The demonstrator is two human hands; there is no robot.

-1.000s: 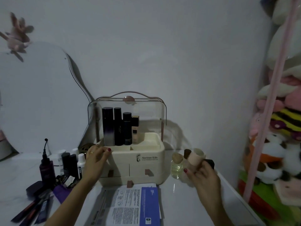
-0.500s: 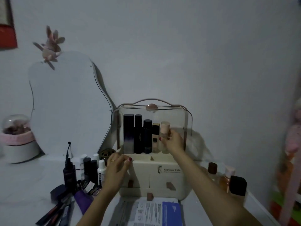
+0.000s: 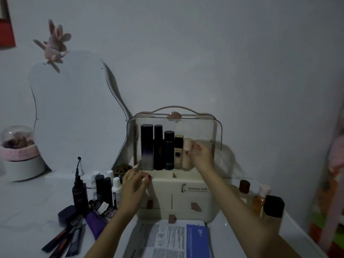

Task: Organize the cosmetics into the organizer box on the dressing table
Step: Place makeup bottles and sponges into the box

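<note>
The cream organizer box [image 3: 195, 200] stands on the white dressing table with its clear lid [image 3: 204, 127] raised. In its back row stand three tall dark bottles [image 3: 158, 146], a beige foundation bottle [image 3: 178, 153] and, at the right end, a pale pink bottle [image 3: 186, 159]. My right hand [image 3: 202, 157] reaches under the lid, its thumb and fingers on the pink bottle's cap. My left hand [image 3: 134, 187] rests on the box's front left corner with fingers curled over the edge.
Left of the box are small bottles [image 3: 104, 187], a dark pump bottle [image 3: 80, 194], a purple tube [image 3: 95, 226] and pencils [image 3: 61, 239]. Right of it stand a brown-capped bottle [image 3: 244, 189], an amber bottle [image 3: 259, 200] and a black-capped one [image 3: 273, 205]. A leaflet [image 3: 178, 239] lies in front; a mirror [image 3: 74, 108] leans behind.
My right hand carried the pink bottle from the table's right side into the box's back row, where it now stands. My left hand stayed on the box.
</note>
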